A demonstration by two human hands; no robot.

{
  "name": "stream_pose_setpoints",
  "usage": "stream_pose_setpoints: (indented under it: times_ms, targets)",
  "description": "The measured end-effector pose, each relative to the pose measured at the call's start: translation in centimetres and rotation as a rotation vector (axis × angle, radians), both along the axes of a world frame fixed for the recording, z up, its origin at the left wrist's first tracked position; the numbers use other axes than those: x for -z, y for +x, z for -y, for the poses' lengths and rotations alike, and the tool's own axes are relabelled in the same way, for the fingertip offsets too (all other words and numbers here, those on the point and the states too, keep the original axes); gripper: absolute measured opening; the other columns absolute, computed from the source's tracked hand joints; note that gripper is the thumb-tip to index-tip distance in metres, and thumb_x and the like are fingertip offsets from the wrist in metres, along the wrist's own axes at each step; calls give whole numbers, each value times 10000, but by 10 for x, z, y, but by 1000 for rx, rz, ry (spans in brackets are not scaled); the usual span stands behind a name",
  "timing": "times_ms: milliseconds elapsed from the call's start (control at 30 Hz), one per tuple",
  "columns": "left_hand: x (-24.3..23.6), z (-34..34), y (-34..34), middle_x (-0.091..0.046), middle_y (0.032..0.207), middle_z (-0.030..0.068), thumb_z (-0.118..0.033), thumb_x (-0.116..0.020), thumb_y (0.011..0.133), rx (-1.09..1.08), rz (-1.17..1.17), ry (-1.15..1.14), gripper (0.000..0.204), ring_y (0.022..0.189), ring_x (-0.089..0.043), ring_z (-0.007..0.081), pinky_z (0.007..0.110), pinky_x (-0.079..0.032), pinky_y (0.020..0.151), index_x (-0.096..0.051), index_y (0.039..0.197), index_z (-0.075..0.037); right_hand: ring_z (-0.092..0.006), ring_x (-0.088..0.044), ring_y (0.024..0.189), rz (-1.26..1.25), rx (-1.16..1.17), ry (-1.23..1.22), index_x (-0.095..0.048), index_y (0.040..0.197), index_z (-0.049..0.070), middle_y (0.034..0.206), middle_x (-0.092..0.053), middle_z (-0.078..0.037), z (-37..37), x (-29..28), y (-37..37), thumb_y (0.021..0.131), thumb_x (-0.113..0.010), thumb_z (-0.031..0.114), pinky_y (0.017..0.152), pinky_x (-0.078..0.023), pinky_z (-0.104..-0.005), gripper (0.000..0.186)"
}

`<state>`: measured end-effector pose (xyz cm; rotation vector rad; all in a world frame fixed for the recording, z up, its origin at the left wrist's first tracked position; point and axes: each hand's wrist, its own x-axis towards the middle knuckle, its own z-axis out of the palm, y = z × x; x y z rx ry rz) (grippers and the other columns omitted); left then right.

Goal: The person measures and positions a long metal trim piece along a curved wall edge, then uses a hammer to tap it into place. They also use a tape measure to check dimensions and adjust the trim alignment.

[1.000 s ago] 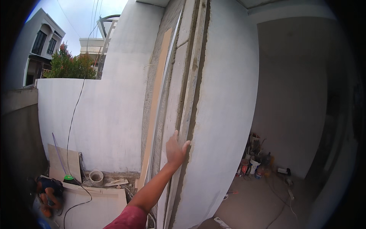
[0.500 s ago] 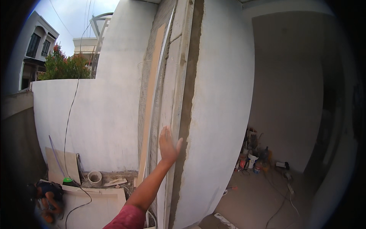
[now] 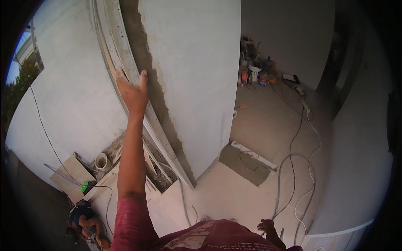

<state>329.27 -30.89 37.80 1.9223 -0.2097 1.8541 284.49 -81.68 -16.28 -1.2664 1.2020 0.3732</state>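
Observation:
My left hand (image 3: pixel 133 93) grips the long upright pale bar (image 3: pixel 116 29), thumb on its right edge and fingers over its left side. A narrow tan board (image 3: pixel 109 56) stands just behind it. Right of the bar runs a rough band of grey render (image 3: pixel 157 100) beside white wall. My right hand (image 3: pixel 266 226) is low at the lower right edge of my shirt, fingers loosely bent and apart, with nothing visible in them.
A co-worker (image 3: pixel 83 219) crouches at lower left, near leaning boards (image 3: pixel 69 173) and a white bucket (image 3: pixel 101 162). Loose cables (image 3: pixel 293 192) cross the floor at right. A wet grey patch (image 3: pixel 245 167) lies at the doorway, with tubs and bottles (image 3: pixel 255 73) inside.
My view has swung down toward the floor, bringing my shirt and right hand in. My left hand, flatter a moment ago, is now curled round the bar's edges.

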Motion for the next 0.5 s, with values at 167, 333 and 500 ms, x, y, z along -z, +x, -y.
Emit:
stream_pose_setpoints:
  times_ms: [167, 333, 500]
  targets:
    - [7, -14, -2, -456, 1345, 333, -467, -737, 828, 26, -117, -56, 900, 1274, -463, 423, 429, -419, 1025, -381, 1350, 173, -303, -688, 669, -85, 28, -22, -573, 1009, -22, 875, -656, -182, -21, -14, -10, 918, -559, 168, 541, -595, -410, 212]
    - [-3, -4, -9, -556, 1262, 279, -474, -746, 818, 41, -228, -75, 829, 1164, -577, 370, 396, -476, 951, -459, 1321, 119, -278, -672, 626, -144, 117, 22, -556, 1039, -7, 822, -639, -156, -28, -11, -60, 928, -565, 168, 509, -577, -391, 208]
    - [-2, -4, -9, -657, 1146, 205, -454, -773, 803, 53, -195, -59, 723, 1054, -652, 293, 366, -481, 931, -548, 1258, 61, -266, -657, 596, -204, 102, 48, -545, 1005, 6, 792, -627, -145, -44, 2, -72, 925, -573, 183, 481, -559, -376, 196]
